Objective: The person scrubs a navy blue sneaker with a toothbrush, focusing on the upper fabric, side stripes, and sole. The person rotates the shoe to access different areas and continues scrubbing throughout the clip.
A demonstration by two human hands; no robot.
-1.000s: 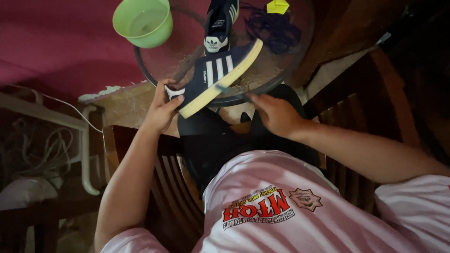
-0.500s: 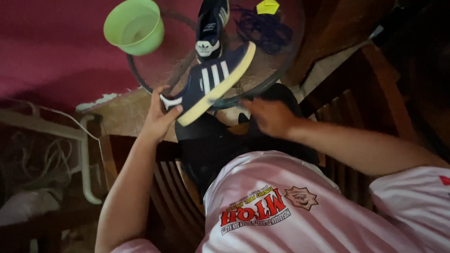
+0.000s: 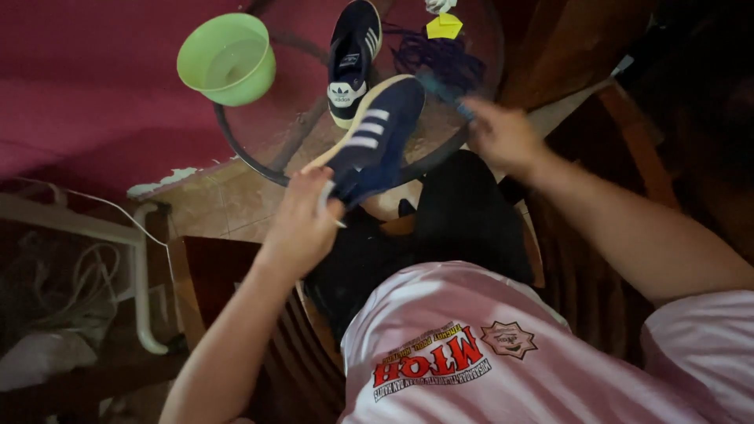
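The left hand [image 3: 302, 224] grips the heel of a navy shoe [image 3: 375, 141], held tilted over the near edge of the round glass tabletop [image 3: 259, 161]. The right hand [image 3: 503, 135] pinches a blue stick [image 3: 444, 93]. Farther off stand a second shoe [image 3: 353, 55], dark laces [image 3: 444, 55] and a green bowl [image 3: 228, 59].

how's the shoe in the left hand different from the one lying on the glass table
The held shoe is gripped at its heel by the left hand and tipped on its side, showing white stripes and a pale sole edge. The second shoe lies untouched on the round glass table beside the green bowl, opening upward, showing its tongue. Both are dark navy with white stripes.
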